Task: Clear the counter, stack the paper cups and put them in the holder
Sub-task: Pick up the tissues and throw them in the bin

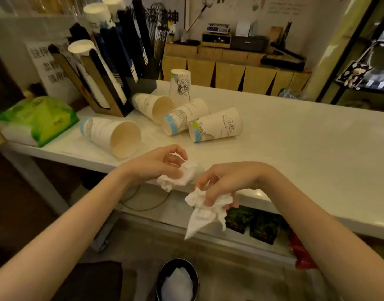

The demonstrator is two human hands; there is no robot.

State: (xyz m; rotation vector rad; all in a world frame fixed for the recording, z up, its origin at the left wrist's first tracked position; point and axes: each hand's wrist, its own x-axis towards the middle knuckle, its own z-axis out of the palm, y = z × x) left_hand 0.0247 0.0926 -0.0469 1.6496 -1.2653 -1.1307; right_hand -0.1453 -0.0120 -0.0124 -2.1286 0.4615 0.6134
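Observation:
Several printed paper cups lie on their sides on the white counter [295, 135]: one at the left [112, 135], one by the holder [151, 105] and two in the middle [184, 119] [217, 124]. Another cup [179, 84] stands upside down behind them. The black slanted cup holder [112, 68] at the back left carries stacked cups. My left hand [158, 165] grips a crumpled white tissue [178, 178] at the counter's front edge. My right hand [225, 183] holds a second crumpled tissue [205, 210] that hangs below the edge.
A round bin [178, 279] with white paper inside stands on the floor below my hands. A green tissue pack [38, 118] lies at the counter's left end. Dark packets [252, 222] and a red bag [302, 253] sit on the shelf under the counter.

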